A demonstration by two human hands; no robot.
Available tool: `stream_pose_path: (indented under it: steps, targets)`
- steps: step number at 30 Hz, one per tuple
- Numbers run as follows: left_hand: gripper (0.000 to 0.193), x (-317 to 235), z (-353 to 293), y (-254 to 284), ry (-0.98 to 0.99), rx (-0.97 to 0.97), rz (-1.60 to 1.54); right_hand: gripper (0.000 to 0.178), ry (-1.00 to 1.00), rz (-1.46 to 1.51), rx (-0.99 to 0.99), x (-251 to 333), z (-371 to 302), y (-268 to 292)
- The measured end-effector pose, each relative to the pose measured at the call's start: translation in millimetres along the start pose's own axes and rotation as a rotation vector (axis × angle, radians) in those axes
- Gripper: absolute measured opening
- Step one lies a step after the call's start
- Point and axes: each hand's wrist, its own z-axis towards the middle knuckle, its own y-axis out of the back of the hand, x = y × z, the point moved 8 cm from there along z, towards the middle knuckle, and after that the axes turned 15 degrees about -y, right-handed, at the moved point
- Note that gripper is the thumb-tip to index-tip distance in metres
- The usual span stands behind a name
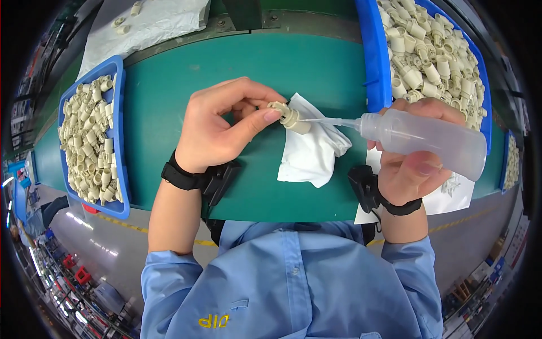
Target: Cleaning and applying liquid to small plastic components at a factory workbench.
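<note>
Between the thumb and fingers of my left hand [223,121] is a small cream plastic fitting [292,120], tilted above the green work surface. My right hand [409,164] wraps round a translucent squeeze bottle [435,141] lying on its side in the air. Its thin nozzle [330,121] points left, with the tip at the fitting's side; whether the two touch I cannot tell. A crumpled white cloth [310,155] lies beneath the fitting and nozzle. Any liquid leaving the tip is too small to make out.
A blue tray [119,141] heaped with cream fittings stands at the left. Another blue bin [375,62] full of similar fittings is at the far right. White paper [451,199] lies under my right wrist, and a white plastic sheet [164,25] with loose fittings lies at the far left.
</note>
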Motion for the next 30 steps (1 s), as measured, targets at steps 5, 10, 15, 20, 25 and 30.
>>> stream_pose_path:
  steps: [5,10,15,20,25,30]
  targets:
    - [0.011,-1.7,-0.4,-3.3,-0.023,-0.009,-0.012,0.071,-0.012,-0.018,0.031,2.1,0.9,1.0]
    - [0.012,-0.7,-0.4,-2.6,-0.038,-0.005,0.008,0.071,-0.014,-0.041,0.057,2.8,0.6,0.0]
    - [0.012,-0.8,-0.1,-2.6,-0.042,-0.012,0.003,0.071,0.0,-0.057,0.067,3.1,0.1,-0.6]
    - [0.012,-1.3,0.3,-2.6,-0.048,-0.017,0.005,0.071,0.002,-0.063,0.073,4.6,1.4,-2.6]
    - [0.012,-1.3,0.5,-1.9,-0.078,-0.006,0.031,0.071,0.004,-0.039,0.067,4.5,1.6,-5.5]
    - [0.012,-2.3,0.4,-1.9,-0.101,-0.013,0.04,0.072,0.019,-0.043,0.064,6.1,1.8,-5.8]
